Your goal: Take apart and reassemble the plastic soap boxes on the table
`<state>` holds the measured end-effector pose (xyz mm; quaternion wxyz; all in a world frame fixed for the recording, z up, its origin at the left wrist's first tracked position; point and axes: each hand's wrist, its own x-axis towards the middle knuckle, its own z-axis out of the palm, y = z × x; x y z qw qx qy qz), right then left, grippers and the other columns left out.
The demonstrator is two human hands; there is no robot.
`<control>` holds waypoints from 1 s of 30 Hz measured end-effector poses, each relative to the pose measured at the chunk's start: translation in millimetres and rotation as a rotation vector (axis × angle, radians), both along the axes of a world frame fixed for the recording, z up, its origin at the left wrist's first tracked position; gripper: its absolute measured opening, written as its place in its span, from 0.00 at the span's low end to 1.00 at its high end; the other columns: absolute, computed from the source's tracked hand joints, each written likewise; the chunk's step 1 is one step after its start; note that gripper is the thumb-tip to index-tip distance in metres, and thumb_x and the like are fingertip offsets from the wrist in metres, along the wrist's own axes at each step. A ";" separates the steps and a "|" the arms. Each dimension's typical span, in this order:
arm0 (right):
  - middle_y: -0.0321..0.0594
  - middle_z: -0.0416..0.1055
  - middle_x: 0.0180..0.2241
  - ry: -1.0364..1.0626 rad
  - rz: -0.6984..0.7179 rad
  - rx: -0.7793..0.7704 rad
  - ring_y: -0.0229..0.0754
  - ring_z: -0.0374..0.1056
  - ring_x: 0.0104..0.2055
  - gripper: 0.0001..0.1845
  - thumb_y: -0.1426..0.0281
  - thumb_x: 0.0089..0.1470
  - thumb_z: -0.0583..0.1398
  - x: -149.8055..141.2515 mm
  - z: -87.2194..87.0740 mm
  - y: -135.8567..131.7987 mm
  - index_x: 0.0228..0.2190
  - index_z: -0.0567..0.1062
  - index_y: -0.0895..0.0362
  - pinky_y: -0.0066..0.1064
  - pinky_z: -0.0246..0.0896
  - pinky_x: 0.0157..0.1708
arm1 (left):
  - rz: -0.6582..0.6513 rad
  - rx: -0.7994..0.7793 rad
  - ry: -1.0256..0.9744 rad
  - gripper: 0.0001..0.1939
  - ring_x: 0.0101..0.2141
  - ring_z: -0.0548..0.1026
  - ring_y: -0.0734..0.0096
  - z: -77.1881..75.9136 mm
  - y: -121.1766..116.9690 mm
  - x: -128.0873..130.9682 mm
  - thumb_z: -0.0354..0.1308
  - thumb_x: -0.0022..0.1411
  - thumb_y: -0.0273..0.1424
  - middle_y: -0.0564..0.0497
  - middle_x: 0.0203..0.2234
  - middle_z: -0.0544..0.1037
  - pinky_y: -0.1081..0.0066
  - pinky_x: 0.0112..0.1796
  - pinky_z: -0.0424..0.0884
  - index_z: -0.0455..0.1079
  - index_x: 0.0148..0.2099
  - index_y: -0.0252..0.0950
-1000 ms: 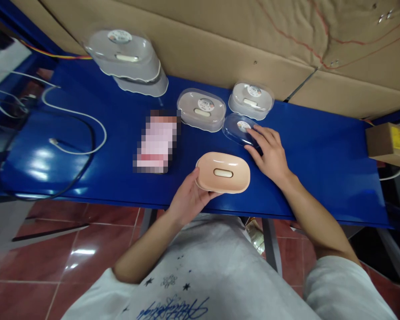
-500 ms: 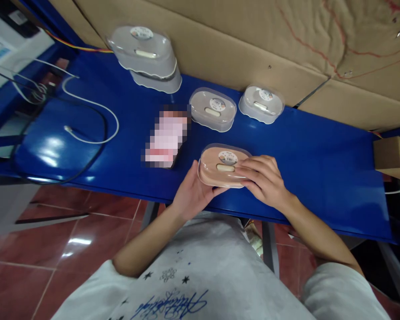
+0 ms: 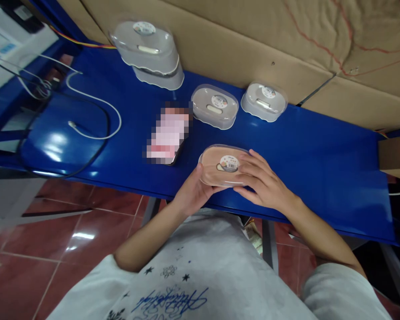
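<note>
A peach-coloured oval soap box (image 3: 210, 161) is held above the table's front edge, in front of my body. My left hand (image 3: 195, 192) grips its left end, thumb on the near rim and fingers underneath. Over its top lies a clear plastic lid (image 3: 229, 162) with a round printed sticker. My right hand (image 3: 266, 183) has its fingers closed over the lid's right end. Whether the lid is fully seated all round, I cannot tell. Beyond my hands stand two grey soap boxes with clear lids, one in the middle (image 3: 203, 109) and one farther right (image 3: 265, 109).
Two larger grey lidded boxes (image 3: 146, 55) are stacked at the back left. A phone-shaped thing with a blurred screen (image 3: 168, 135) lies left of my hands. Cables (image 3: 118, 120) loop over the blue table's left side. A cardboard box (image 3: 395, 158) sits at the right edge.
My right hand has picked up the clear lid from the table and brought it onto the peach soap box. In the last half second, the lid's sticker has shifted slightly nearer my body.
</note>
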<state>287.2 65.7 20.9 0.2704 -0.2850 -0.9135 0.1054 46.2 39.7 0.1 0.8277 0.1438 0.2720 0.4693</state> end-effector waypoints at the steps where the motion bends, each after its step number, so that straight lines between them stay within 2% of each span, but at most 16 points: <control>1: 0.37 0.79 0.53 -0.019 0.009 0.018 0.55 0.70 0.67 0.17 0.64 0.65 0.67 0.0 0.5 -0.8 0.54 0.77 0.43 0.65 0.58 0.73 | 0.003 -0.008 0.011 0.30 0.65 0.73 0.43 -0.5 -0.3 0.1 0.64 0.68 0.53 0.42 0.60 0.80 0.47 0.63 0.71 0.75 0.63 0.39; 8: 0.39 0.80 0.53 0.005 0.063 0.121 0.53 0.71 0.67 0.17 0.65 0.65 0.68 -0.8 1.1 -1.4 0.54 0.77 0.46 0.63 0.62 0.72 | -0.001 -0.041 0.023 0.30 0.63 0.75 0.44 -1.1 0.2 -0.5 0.62 0.70 0.52 0.40 0.60 0.80 0.50 0.59 0.76 0.75 0.64 0.37; 13: 0.36 0.79 0.54 0.012 0.042 0.073 0.53 0.71 0.67 0.21 0.65 0.65 0.67 -0.9 -4.9 -1.2 0.58 0.75 0.42 0.65 0.63 0.71 | -0.031 -0.095 -0.026 0.31 0.63 0.75 0.44 -4.1 3.3 -1.8 0.53 0.75 0.54 0.39 0.61 0.79 0.50 0.58 0.77 0.75 0.64 0.36; 16: 0.37 0.78 0.55 0.050 0.034 0.044 0.54 0.71 0.66 0.30 0.62 0.66 0.67 -1.5 -7.6 -0.9 0.65 0.68 0.40 0.64 0.64 0.70 | -0.033 -0.128 -0.037 0.32 0.64 0.75 0.45 -5.1 3.8 -1.4 0.49 0.77 0.54 0.39 0.61 0.80 0.50 0.59 0.77 0.74 0.65 0.36; 20: 0.46 0.73 0.59 0.042 -0.060 -0.050 0.57 0.71 0.65 0.46 0.53 0.65 0.66 -5.7 -8.9 -1.6 0.75 0.53 0.43 0.58 0.66 0.68 | -0.035 -0.128 -0.003 0.29 0.65 0.74 0.45 -3.4 2.2 1.4 0.50 0.78 0.51 0.40 0.62 0.79 0.47 0.62 0.73 0.73 0.66 0.37; 23: 0.46 0.70 0.62 -0.029 -0.123 -0.044 0.60 0.66 0.69 0.47 0.53 0.65 0.65 -9.1 -9.8 -2.7 0.75 0.50 0.38 0.61 0.60 0.70 | -0.042 -0.110 0.019 0.28 0.65 0.73 0.45 -2.0 1.1 2.0 0.51 0.78 0.50 0.41 0.63 0.78 0.47 0.62 0.74 0.72 0.67 0.39; 26: 0.44 0.66 0.69 -0.034 -0.099 -0.053 0.62 0.55 0.76 0.46 0.57 0.66 0.65 -9.1 -11.2 -1.9 0.75 0.48 0.36 0.67 0.52 0.73 | -0.059 -0.101 0.002 0.29 0.67 0.72 0.44 -1.2 1.1 1.0 0.52 0.76 0.52 0.41 0.64 0.77 0.48 0.61 0.74 0.73 0.67 0.40; 28: 0.41 0.65 0.70 -0.017 -0.056 -0.070 0.60 0.51 0.78 0.46 0.58 0.67 0.65 -7.3 -12.5 -0.6 0.75 0.48 0.35 0.65 0.54 0.73 | -0.068 -0.107 -0.023 0.28 0.68 0.69 0.44 -0.4 1.4 0.3 0.53 0.76 0.52 0.41 0.65 0.76 0.48 0.63 0.73 0.73 0.66 0.40; 30: 0.38 0.67 0.70 -0.017 -0.030 -0.072 0.59 0.53 0.77 0.45 0.58 0.66 0.66 -5.5 -13.7 0.1 0.74 0.50 0.33 0.64 0.56 0.72 | -0.073 -0.127 -0.043 0.28 0.69 0.68 0.43 0.6 1.9 -0.2 0.52 0.77 0.51 0.41 0.65 0.76 0.46 0.64 0.71 0.74 0.66 0.39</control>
